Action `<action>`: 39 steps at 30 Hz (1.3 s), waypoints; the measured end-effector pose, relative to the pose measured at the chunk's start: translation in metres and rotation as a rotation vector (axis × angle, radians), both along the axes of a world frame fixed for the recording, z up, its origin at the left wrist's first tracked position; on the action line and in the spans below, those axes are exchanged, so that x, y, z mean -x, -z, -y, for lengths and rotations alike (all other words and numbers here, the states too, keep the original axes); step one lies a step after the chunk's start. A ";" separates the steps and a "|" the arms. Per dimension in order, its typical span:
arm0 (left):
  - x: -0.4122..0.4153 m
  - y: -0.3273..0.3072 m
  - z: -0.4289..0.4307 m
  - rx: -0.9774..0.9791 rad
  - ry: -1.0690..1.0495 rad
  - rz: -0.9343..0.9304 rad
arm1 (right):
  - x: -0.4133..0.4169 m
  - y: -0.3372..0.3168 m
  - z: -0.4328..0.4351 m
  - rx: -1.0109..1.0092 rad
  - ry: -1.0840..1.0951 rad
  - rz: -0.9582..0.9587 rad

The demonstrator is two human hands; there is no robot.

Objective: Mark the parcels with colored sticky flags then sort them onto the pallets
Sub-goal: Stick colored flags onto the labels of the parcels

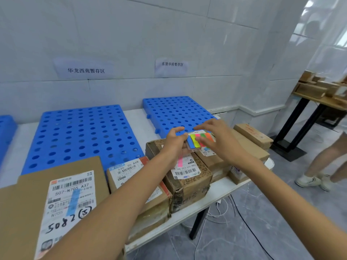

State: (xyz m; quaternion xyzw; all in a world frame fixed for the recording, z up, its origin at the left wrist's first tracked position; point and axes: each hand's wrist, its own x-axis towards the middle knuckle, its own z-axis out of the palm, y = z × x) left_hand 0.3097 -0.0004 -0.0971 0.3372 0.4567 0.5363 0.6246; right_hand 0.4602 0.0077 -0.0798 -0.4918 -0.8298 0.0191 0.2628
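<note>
The left hand (173, 142) grips the sticky flag pad (196, 142) at frame centre, above the parcels (189, 182) on the white worktop (221, 192). The right hand (217, 141) reaches over the coloured flags, its thumb touching them; whether it pinches one cannot be determined. Blue pallets (78, 136) lie behind, at centre left and centre.

Two bare forearms (120, 203), bare wrists (242, 158), left hand (173, 142), right hand (217, 139), slim fingers (201, 127)

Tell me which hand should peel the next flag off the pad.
Right. The left hand grips the flag pad by its edge; the right hand lies over it, fingers extended, holding nothing.
</note>
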 end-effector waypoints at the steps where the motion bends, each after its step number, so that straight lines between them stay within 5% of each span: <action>1: -0.001 0.001 0.001 0.001 0.011 0.006 | 0.001 0.002 -0.002 0.025 -0.003 0.066; 24: -0.002 -0.001 -0.001 0.014 0.026 0.014 | 0.015 0.001 -0.002 -0.042 -0.024 -0.110; 39: 0.000 0.001 -0.001 -0.017 0.074 0.058 | 0.013 0.017 0.000 -0.341 -0.068 -0.081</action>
